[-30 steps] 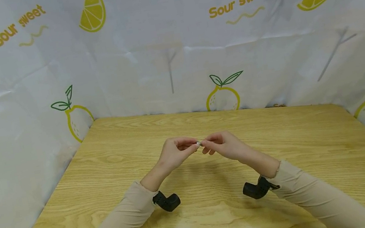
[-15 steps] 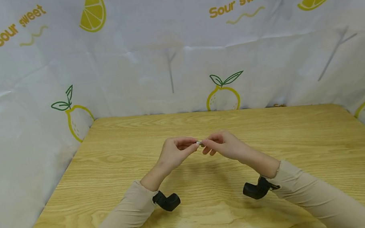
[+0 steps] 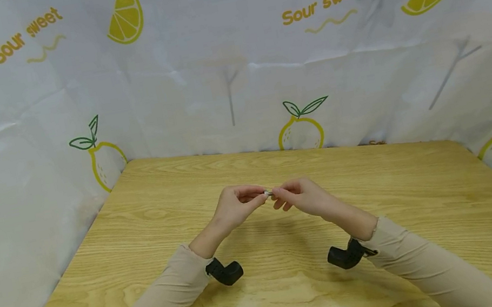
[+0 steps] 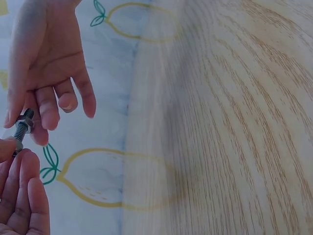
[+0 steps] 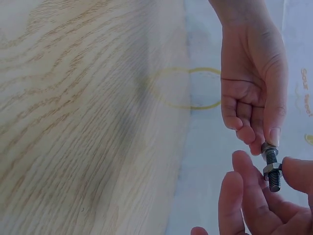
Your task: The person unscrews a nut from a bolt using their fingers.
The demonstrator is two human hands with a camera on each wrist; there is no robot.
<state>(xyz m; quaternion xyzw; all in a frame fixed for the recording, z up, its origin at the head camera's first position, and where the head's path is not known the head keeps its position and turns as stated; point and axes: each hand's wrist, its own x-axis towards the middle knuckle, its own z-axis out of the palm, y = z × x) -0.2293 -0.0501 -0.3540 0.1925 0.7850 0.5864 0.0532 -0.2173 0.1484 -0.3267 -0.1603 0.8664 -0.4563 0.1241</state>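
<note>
A small metal bolt (image 5: 274, 185) lies between the two hands, with a hex nut (image 5: 272, 170) threaded part way along its shank. My left hand (image 3: 231, 208) pinches the bolt's head end between thumb and fingers. From the other side, the thumb and index finger of my right hand (image 3: 303, 197) grip the nut, and the bolt's threaded tip sticks out past it. In the left wrist view the threads of the bolt (image 4: 20, 131) show between the nut (image 4: 24, 122) and the left fingertips. Both hands are held above the wooden table.
The light wooden table (image 3: 271, 297) spreads under both arms. A white curtain (image 3: 197, 101) printed with lemons hangs behind it and at the sides. A black wrist mount (image 3: 227, 272) sits on the left wrist, and another black mount (image 3: 343, 256) on the right.
Both hands stay almost where they were, still meeting at the bolt. The right thumb and fingers shift very slightly at the nut.
</note>
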